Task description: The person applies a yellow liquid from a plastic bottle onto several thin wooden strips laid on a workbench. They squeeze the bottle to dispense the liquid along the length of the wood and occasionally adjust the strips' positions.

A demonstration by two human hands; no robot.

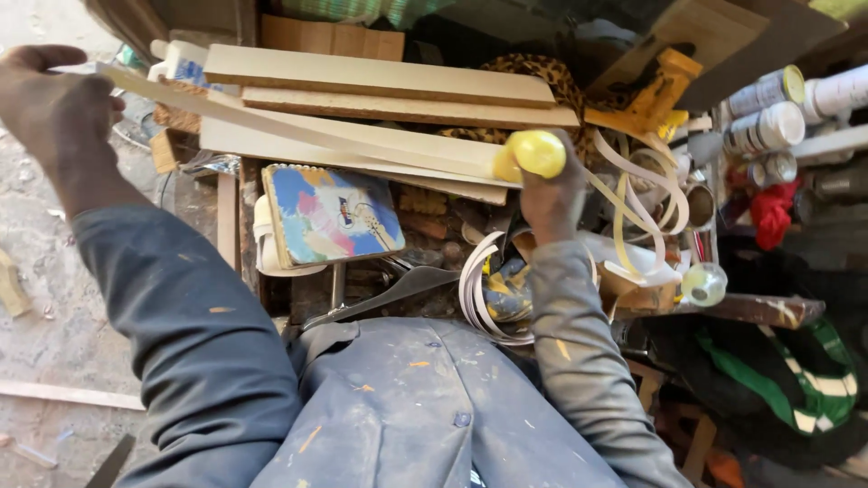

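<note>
Holding a thin wooden strip [298, 131] taut over the cluttered bench [271, 298], my left hand [54, 108] pinching its far end, my right hand [551, 194] closed around a yellow-handled tool [533, 154] at the near end.

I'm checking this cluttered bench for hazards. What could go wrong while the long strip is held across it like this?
The thin strip, pinched at its ends by the left hand and right hand, may bow or snap. Swinging it could knock over the cans at the right. The loose planks underneath might slide.

Stacked planks [380, 90] and clutter, no gaps
</note>
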